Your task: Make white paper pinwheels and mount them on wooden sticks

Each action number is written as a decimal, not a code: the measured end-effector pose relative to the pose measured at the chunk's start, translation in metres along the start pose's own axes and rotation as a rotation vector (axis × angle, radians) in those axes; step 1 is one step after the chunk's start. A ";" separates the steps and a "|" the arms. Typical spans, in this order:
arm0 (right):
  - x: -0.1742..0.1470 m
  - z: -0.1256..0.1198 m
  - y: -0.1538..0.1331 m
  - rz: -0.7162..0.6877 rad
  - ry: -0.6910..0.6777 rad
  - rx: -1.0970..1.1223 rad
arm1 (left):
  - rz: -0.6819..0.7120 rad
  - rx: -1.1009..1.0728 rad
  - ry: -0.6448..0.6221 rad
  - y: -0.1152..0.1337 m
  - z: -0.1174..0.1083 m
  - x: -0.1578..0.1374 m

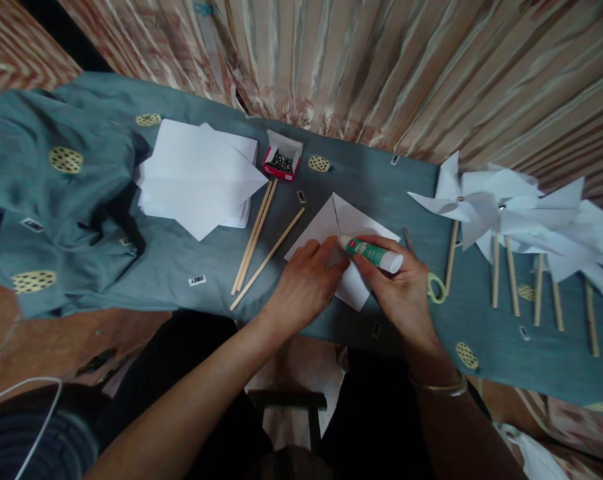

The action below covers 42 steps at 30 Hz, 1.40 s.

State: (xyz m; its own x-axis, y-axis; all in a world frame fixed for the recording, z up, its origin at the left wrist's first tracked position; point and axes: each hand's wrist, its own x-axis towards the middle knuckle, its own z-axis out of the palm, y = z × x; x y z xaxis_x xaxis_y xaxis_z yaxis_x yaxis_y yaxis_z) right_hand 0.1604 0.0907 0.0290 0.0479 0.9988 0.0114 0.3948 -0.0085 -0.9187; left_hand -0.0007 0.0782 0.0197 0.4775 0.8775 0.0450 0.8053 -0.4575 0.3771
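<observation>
Right hand (400,283) grips glue stick (374,255); left hand (307,283), grip unclear, touches paper (360,221) — likely light, easily creased, best edge-held.

At the near edge of the table (176,267) I count two hands, a left hand (304,283) and a right hand (398,283), with one glue stick (374,255) and one folded sheet (354,288). Toward the left end lie three loose sticks (267,259) and one paper pile (196,173), its sheets too close to number. Near the far edge stands one box (280,176). Toward the right end are one pair of scissors (434,275) and several pinwheels (468,210), overlapping too much to count, with at least six handles (512,277).
</observation>
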 end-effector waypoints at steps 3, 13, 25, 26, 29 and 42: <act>-0.001 0.000 -0.003 -0.029 -0.017 -0.083 | 0.011 0.017 0.021 0.000 0.001 0.000; -0.003 -0.009 -0.001 -0.111 -0.048 -0.196 | -0.005 0.002 0.010 0.000 0.001 0.000; -0.006 -0.017 0.005 -0.243 -0.124 -0.317 | 0.000 0.019 0.000 0.000 0.003 0.000; -0.007 -0.017 0.005 -0.238 -0.126 -0.317 | 0.001 0.018 0.000 0.000 0.002 0.000; -0.007 -0.018 0.006 -0.238 -0.132 -0.309 | 0.002 0.011 0.005 0.000 0.003 0.000; -0.008 -0.014 0.004 -0.252 -0.174 -0.260 | 0.001 0.006 -0.004 0.000 0.003 0.000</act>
State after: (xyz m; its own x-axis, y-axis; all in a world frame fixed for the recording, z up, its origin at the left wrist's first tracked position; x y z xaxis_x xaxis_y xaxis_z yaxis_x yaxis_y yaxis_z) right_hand 0.1747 0.0822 0.0311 -0.2277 0.9641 0.1363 0.5940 0.2485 -0.7651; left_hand 0.0002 0.0779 0.0174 0.4796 0.8765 0.0419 0.8070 -0.4593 0.3713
